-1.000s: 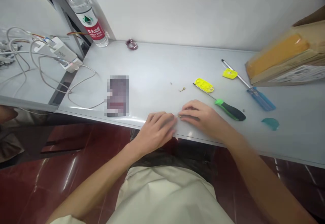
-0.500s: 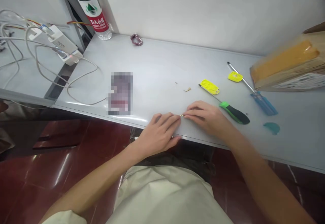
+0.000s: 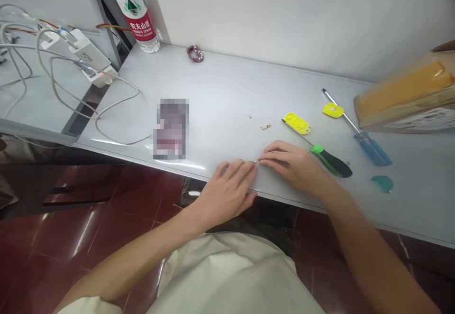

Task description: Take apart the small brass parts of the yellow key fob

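Observation:
Near the table's front edge, my left hand (image 3: 229,186) rests with its fingers bent together and pressed down. Its thumb lies at the edge, and what is under the fingers is hidden. Touching those fingertips is a tiny brass-coloured metal piece (image 3: 256,161), pinched between the thumb and forefinger of my right hand (image 3: 287,162). Just beyond my hands lie a small brass-coloured metal strip (image 3: 266,126) and a tinier metal bit (image 3: 250,116). A green-and-black screwdriver (image 3: 330,160) lies right of my right hand, its tip by a yellow plastic shell (image 3: 297,123).
A blue-handled screwdriver (image 3: 371,148) lies under another yellow plastic piece (image 3: 333,110), beside a cardboard box (image 3: 401,98). A teal flake (image 3: 383,184) is at right. Leftward are a blurred-out flat object (image 3: 172,126), a bracelet (image 3: 195,53), a water bottle (image 3: 142,24) and a white charger (image 3: 88,58) with cables.
The view has shifted slightly, so the table things sit a little further right. Both hands keep nearly the same pose around the tiny metal piece.

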`<state>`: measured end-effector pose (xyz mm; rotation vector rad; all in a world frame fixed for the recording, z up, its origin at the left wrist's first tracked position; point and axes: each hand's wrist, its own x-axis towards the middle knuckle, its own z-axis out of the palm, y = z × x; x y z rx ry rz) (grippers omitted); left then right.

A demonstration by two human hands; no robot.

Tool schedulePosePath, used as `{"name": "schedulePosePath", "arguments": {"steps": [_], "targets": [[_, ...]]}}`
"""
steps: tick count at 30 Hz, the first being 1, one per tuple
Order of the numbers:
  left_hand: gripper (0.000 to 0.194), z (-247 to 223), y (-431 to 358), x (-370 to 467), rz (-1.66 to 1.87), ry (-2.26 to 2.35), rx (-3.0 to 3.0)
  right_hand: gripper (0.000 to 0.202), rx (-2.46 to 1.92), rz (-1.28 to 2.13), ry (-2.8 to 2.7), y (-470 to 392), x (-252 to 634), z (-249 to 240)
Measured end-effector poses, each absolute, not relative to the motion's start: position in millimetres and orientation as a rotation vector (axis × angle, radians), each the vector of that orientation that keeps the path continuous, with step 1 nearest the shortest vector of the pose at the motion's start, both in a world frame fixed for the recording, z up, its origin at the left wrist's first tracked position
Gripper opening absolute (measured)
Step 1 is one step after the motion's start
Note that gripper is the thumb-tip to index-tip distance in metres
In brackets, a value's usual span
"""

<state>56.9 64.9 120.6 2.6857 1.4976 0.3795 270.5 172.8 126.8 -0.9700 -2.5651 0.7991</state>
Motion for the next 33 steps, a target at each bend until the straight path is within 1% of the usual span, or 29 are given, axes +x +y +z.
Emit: {"name": "schedulePosePath", "arguments": {"steps": [13, 19, 24, 33], "targets": [[0.047, 116.1, 67.2, 55.1, 0.42, 1.47, 2.656, 0.025, -0.958, 0.814, -2.57, 174.2, 275.5, 126.3], [0.047, 115.8, 66.0, 56.1, 0.423, 1.461, 2.658, 0.02, -0.947, 0.772, -2.571, 172.9, 275.4, 125.8], [0.047, 116.8, 68.2, 54.9, 0.446, 1.453, 2.659, 0.022, -0.966, 0.784, -2.557, 172.0, 273.1, 126.2], [0.046, 119.3, 72.7, 53.1, 0.391, 1.417, 2.683, 0.021, -0.95, 0.791, -2.532, 172.2, 277.1, 122.8]]}}
